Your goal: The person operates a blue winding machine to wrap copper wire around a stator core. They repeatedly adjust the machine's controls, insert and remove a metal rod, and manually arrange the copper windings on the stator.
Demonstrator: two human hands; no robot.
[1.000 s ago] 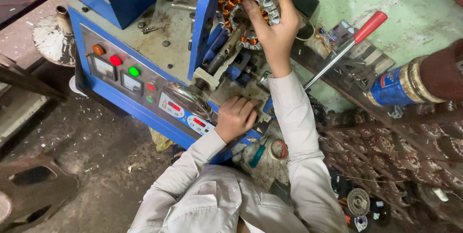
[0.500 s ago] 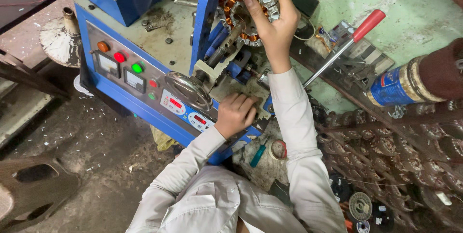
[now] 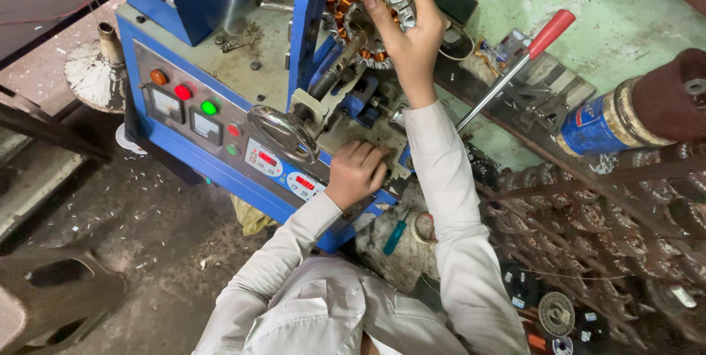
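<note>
Copper-wound and ring-shaped, the stator [image 3: 371, 13] stays mounted at the top of the blue winding machine [image 3: 220, 116], the right hand [image 3: 412, 31] still gripping its rim while the left hand [image 3: 357, 173] remains curled shut on the front panel edge, so nothing has shifted.

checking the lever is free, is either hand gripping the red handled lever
No: the right hand is on the copper-wound ring and the left hand rests on the blue machine's panel, away from the lever.
</note>
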